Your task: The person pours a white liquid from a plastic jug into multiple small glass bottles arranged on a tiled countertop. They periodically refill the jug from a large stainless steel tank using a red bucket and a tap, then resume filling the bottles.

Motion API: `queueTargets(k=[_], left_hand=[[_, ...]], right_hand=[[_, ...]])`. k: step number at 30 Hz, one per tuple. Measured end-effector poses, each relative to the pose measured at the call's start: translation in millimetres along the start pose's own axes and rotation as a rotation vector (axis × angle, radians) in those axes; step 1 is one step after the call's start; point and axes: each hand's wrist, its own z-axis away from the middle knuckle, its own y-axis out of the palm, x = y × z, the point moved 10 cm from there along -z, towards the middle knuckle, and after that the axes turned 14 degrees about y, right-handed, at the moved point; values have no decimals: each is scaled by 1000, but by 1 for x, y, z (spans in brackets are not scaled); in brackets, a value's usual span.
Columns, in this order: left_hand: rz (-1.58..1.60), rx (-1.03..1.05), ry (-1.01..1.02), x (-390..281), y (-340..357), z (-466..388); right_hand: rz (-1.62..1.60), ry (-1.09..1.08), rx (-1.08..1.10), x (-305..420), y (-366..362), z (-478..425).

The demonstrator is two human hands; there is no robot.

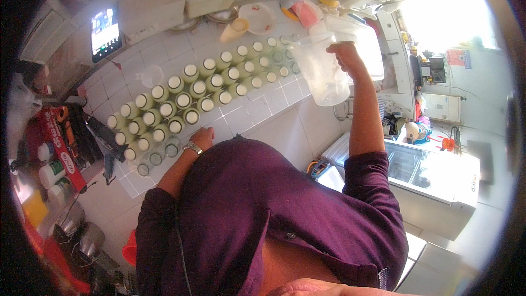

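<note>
My right hand (pixel 347 58) grips a large translucent plastic pitcher (pixel 322 74) at its upper right side. The pitcher hangs over the right end of the tiled counter (pixel 257 109), its inside cloudy with whitish residue. Several rows of bottles (pixel 199 88) stand upright on the counter, pale green in the body and white at the mouth. Clear glass bottles (pixel 155 158) stand at the near left end of the rows, and others by the pitcher look clear too. My left hand (pixel 202 137), with a metal watch at the wrist, rests loosely curled at the counter's near edge, apart from the bottles.
A cream cup (pixel 235 29) and a white bowl (pixel 257 18) sit behind the bottles. A lit phone (pixel 105 33) stands at the back left. A white plastic bin (pixel 365 49) is beside the pitcher. A black hair dryer (pixel 104 135) lies left; a glass-topped freezer (pixel 427 168) stands right.
</note>
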Motion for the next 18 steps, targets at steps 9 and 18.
queueTargets(k=[9,18], left_hand=[[-5,8,-26,3,3,1],[21,24,-16,-1,1,0]], right_hand=[[-3,-34,-4,6,2,2],[25,-28,-38,5,2,0]])
